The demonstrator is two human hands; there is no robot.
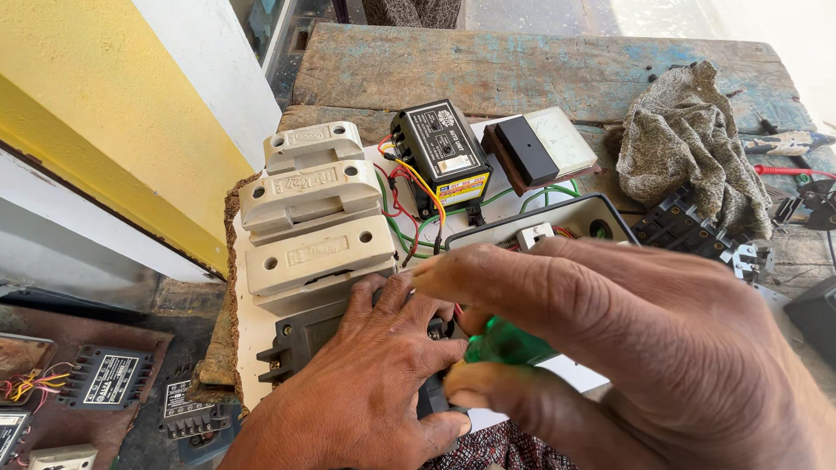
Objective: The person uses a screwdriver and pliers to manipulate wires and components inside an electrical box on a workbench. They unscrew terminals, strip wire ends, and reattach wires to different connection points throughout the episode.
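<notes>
Hands [488, 348]: 2; cream fuse blocks [312, 222]: 3

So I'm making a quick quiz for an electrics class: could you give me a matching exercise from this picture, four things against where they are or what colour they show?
Things:
1. green tool handle
2. crumpled cloth
3. three pale fuse blocks
4. black relay unit

Descriptions:
A. stacked in a column on the board's left side
B. gripped in the right hand
C. lying on the wooden bench at the right
D. joined by red, yellow and green wires

Pairs: 1-B, 2-C, 3-A, 4-D
</notes>
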